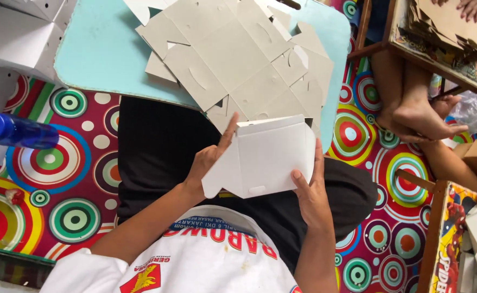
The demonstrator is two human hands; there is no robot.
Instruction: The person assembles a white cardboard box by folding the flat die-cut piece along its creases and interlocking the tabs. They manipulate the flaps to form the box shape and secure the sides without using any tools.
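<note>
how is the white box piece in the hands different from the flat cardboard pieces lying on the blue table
The white box blank shows its white face and is partly folded, with flaps bent up; the flat cardboard blanks show a grey-brown face and lie unfolded. The white one is held up between the left hand and right hand; the grey ones rest in an overlapping pile on the light blue table. Both have die-cut flaps and slots.
</note>
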